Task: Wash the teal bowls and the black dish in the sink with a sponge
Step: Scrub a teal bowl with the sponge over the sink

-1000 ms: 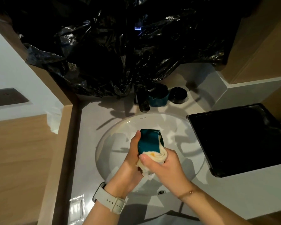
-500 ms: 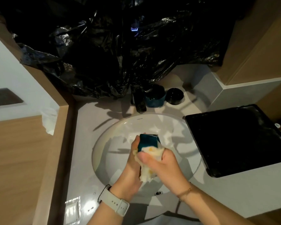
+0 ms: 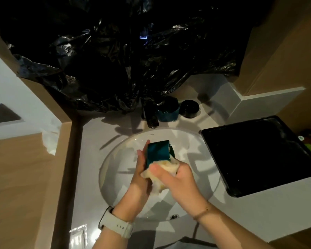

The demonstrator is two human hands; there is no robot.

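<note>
A: Left hand [image 3: 142, 178] wrapped round the teal bowl [image 3: 158, 151], thumb up its near side, and our right hand [image 3: 176, 178] pinching the soapy sponge [image 3: 166, 167] against the bowl's lower edge. Both grips firm, nothing loose.

B: And the bowl is held tipped on its side over the white sink [image 3: 115, 177], right about the middle of the basin, not resting on it.

A: Half a second back we had the sponge higher, covering most of the bowl's face. Now more teal shows at twelve o'clock of the sponge, so we've dragged the sponge down toward six.

B: We read that as a scrubbing stroke in progress, up and down over the outside wall. So this bowl is mid-wash, not done.

A: Agreed. And there's work waiting: another teal bowl [image 3: 169, 113] sits on the counter at twelve o'clock, just beside the tap [image 3: 151, 115].

B: With the black dish [image 3: 189, 108] next to it, at about one o'clock. Both untouched, by the look of them.

A: The black tray [image 3: 258, 155] at three o'clock could take clean pieces, we'd guess.

B: Whether the water's running we can't tell. Wet soap makes that bowl slippery, so our left-hand hold matters.
</note>
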